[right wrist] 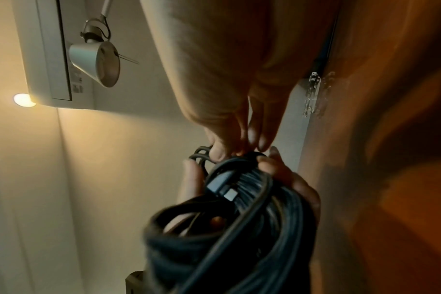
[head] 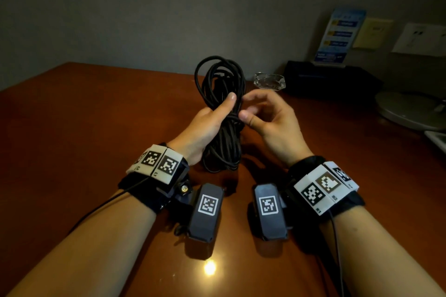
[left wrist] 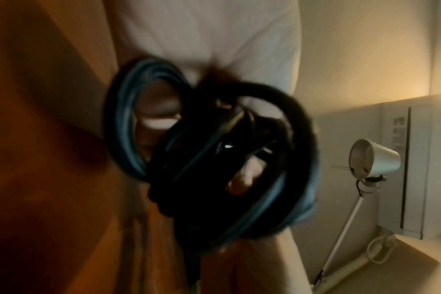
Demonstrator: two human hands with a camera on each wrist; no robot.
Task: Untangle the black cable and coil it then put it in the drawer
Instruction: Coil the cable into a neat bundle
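The black cable [head: 225, 142] is gathered into a long coil that stands upright above the wooden table [head: 96, 128]. My left hand [head: 217, 116] grips the coil round its middle, thumb laid across the front. My right hand [head: 251, 107] is right beside it, thumb and curled fingers pinching strands at the coil's waist. In the right wrist view those fingertips [right wrist: 239, 147] close on the cable [right wrist: 239, 238], and a grey plug [right wrist: 224, 189] lies among the loops. The left wrist view is blurred and shows the coil [left wrist: 214, 179] close up. No drawer is in view.
A glass ashtray [head: 269, 81] sits just behind the coil. A black box [head: 330, 79] with a blue sign stand [head: 337, 36] is at the back right. A round lamp base [head: 410, 111] stands near the right edge, and its lamp head [right wrist: 96, 63] hangs overhead.
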